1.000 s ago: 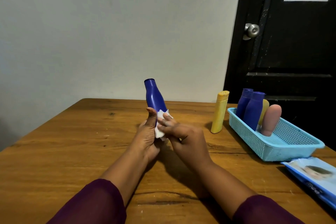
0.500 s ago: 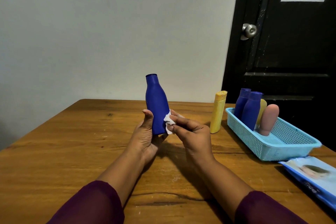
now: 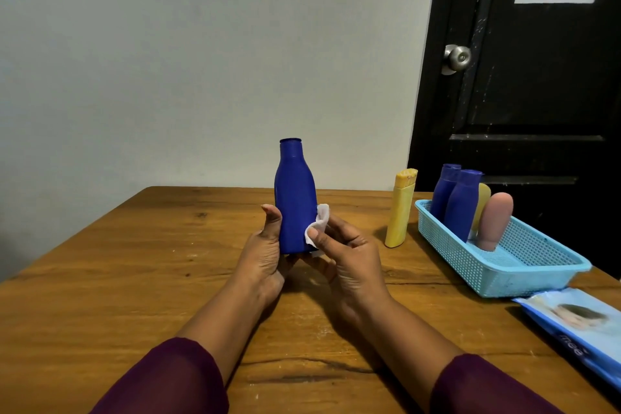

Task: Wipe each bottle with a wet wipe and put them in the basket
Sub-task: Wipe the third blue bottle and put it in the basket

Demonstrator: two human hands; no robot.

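Your left hand [image 3: 265, 252] grips the blue bottle [image 3: 295, 202] upright so your right hand [image 3: 346, 255], pinching the wet wipe [image 3: 317, 223], can rub its right side.

at the centre of the frame the blue bottle [image 3: 295, 202] is deep blue all over, and the wipe [image 3: 319, 222] at its right side is white. right of it the yellow bottle [image 3: 401, 212] is plain yellow. the basket [image 3: 504, 265] at mid right is light blue with a fine mesh pattern; inside it stand two deep blue bottles [image 3: 465, 208], a yellow one and a pink bottle [image 3: 495, 222]. the wipe pack [image 3: 578, 323] at lower right is pale blue. the table [image 3: 134, 279] is brown wood grain, the sleeves [image 3: 174, 380] dark purple, the wall [image 3: 168, 60] pale grey, the door [image 3: 537, 94] black.
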